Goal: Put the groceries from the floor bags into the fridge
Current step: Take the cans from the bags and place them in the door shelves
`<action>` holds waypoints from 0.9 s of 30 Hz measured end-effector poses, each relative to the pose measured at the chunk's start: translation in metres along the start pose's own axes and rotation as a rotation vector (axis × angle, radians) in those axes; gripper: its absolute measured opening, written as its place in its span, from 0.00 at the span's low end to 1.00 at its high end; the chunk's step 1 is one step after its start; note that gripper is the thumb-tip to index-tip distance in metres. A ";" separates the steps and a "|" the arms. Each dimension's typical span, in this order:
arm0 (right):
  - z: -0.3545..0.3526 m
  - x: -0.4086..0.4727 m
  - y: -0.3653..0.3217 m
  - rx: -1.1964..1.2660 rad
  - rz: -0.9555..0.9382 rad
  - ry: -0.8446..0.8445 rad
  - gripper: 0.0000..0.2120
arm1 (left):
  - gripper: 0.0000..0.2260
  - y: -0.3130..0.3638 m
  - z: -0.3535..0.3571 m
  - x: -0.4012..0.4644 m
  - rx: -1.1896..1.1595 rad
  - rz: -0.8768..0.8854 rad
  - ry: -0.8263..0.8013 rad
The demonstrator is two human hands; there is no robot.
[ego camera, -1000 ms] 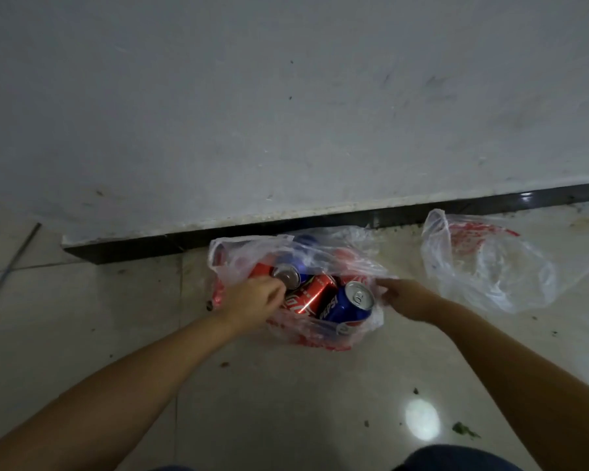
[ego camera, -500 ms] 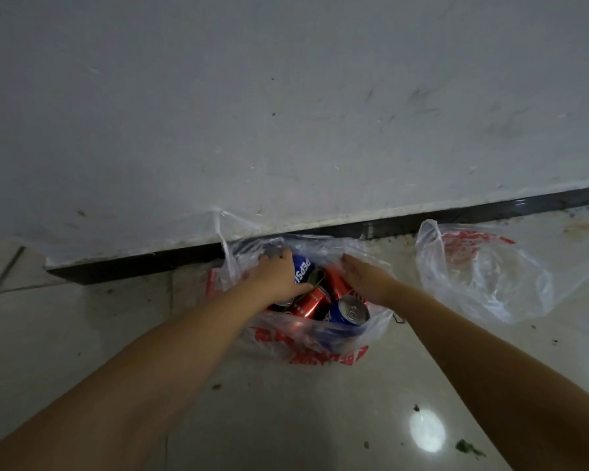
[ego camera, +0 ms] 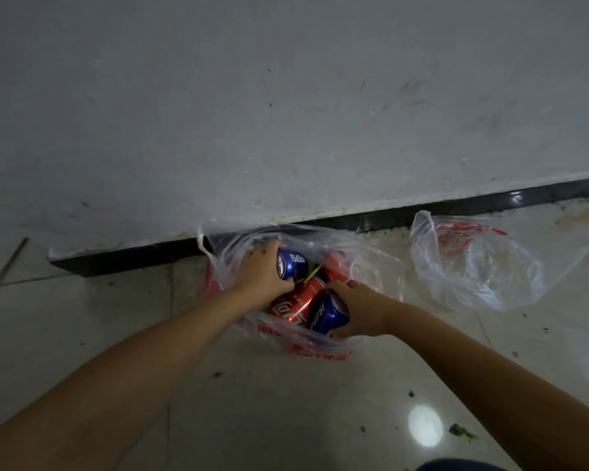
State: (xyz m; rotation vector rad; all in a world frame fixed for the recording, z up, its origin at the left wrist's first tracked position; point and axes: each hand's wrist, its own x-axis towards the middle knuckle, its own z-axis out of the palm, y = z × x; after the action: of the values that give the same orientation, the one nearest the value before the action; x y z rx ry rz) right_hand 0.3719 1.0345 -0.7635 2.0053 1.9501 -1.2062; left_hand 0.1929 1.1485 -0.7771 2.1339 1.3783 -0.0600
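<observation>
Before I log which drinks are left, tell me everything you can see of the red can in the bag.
The red can lies on its side in the clear plastic bag, between two blue cans. It looks like shiny metal with white lettering along its body; its ends are hidden. The upper blue can, gripped by the left hand, sits just above it. The lower blue can, held by the right hand, leans against its right side.

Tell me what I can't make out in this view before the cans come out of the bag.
- Fridge: not in the head view at all.
- Total can count: the left hand, right hand and crumpled bag cover the cans beneath.
- Right-hand bag: its folds and glare hide whether anything remains inside.
- Red can at the back: mostly behind plastic, label unreadable.
- Both arms: cut off by the bottom edge.
</observation>
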 end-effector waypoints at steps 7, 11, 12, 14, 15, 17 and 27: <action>0.035 -0.006 0.000 0.543 0.081 0.206 0.40 | 0.36 -0.002 -0.011 -0.007 -0.308 0.040 0.185; 0.050 -0.007 0.001 0.748 0.172 0.236 0.40 | 0.30 0.002 -0.011 0.000 -0.706 -0.018 0.250; 0.048 -0.007 -0.001 0.739 0.169 0.235 0.40 | 0.27 0.004 -0.012 0.001 -0.790 -0.038 0.243; 0.038 -0.009 -0.005 0.756 0.148 0.277 0.37 | 0.24 0.006 -0.014 0.004 -0.935 -0.100 0.222; 0.031 -0.012 -0.008 0.795 0.150 0.316 0.36 | 0.23 0.009 -0.018 0.004 -1.033 -0.140 0.197; 0.011 -0.025 -0.017 0.879 0.176 0.394 0.35 | 0.20 0.018 -0.029 -0.005 -1.357 -0.248 0.144; -0.149 -0.153 -0.091 0.883 0.264 0.391 0.36 | 0.25 0.097 -0.173 -0.121 -1.937 -0.659 0.013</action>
State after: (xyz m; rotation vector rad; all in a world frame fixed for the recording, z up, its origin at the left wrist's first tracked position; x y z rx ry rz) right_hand 0.3798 1.0129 -0.5328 2.9739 1.2617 -1.9319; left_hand 0.1720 1.1079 -0.5499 0.0781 1.0967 0.7099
